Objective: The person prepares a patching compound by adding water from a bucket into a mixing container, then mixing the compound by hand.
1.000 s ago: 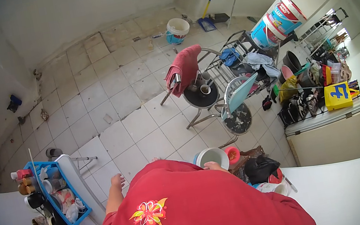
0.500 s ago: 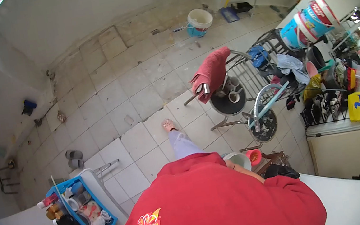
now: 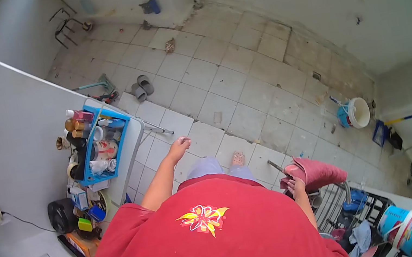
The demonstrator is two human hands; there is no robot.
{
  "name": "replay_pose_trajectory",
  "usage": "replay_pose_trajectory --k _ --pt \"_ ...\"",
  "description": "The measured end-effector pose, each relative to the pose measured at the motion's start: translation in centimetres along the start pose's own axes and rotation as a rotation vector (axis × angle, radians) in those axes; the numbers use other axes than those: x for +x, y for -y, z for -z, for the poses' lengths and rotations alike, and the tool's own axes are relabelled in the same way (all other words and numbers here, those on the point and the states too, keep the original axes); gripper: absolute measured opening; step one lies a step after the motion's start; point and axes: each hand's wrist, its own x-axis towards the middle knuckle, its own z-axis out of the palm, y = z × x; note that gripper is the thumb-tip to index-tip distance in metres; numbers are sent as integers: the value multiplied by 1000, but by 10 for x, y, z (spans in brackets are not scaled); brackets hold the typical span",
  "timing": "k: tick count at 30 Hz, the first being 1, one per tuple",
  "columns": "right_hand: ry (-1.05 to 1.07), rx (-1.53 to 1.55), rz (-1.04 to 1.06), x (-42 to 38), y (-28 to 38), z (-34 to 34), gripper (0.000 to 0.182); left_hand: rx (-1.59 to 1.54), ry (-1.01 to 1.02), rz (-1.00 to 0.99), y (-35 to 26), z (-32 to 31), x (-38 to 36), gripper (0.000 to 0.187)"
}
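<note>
My left hand (image 3: 180, 148) hangs over the white floor tiles to the left of my legs, fingers loosely curled and with nothing visible in them. On the other side, my right hand (image 3: 297, 187) is at the near end of a pink towel (image 3: 317, 171), its fingers against the cloth. That towel lies over the back of a metal-framed chair (image 3: 347, 190). My arm and red shirt hide much of the chair below it.
A blue basket (image 3: 124, 148) of bottles stands on a white table (image 3: 135, 151) at left. Grey slippers (image 3: 142, 87) lie on the floor ahead. To the right are a paint bucket (image 3: 358, 112), a blue dustpan (image 3: 380, 133) and a rack (image 3: 378, 201) with stacked buckets (image 3: 406, 228).
My view has turned, so the table and basket sit higher and the chair lower. Both hands have come into sight, the right one now at the towel.
</note>
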Motion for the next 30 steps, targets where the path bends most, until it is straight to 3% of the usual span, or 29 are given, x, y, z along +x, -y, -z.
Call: replay_pose_trajectory --k 2,4,6,8,10,16,22,25,28,30 --pt "32 -51 26 -4 31 -22 32 -99 -91 -51 -15 6 -4 35" --pt "178 -206 43 30 45 -30 29 -195 -165 88 6 11 -12 32" --pt "162 -232 31 28 61 -59 32 -211 -208 243 72 12 -14 29" --pt "133 -256 -11 32 61 -84 31 -233 -282 566 134 4 -32 26" --pt "168 -271 -2 25 52 -100 32 -207 -225 708 177 -1 -46 26" --pt "267 -554 42 0 92 -183 31 -61 -27 614 202 13 -10 26" --pt "316 -650 91 -7 164 -264 30 -154 -86 533 144 82 122 27" --pt "288 -653 113 -4 196 -289 30 -202 -213 340 87 135 192 24" --pt "246 -642 100 2 217 -303 30 -418 -300 287 5 186 227 26" --pt "225 -649 78 11 230 -313 30 -504 -319 268 -18 206 245 27"
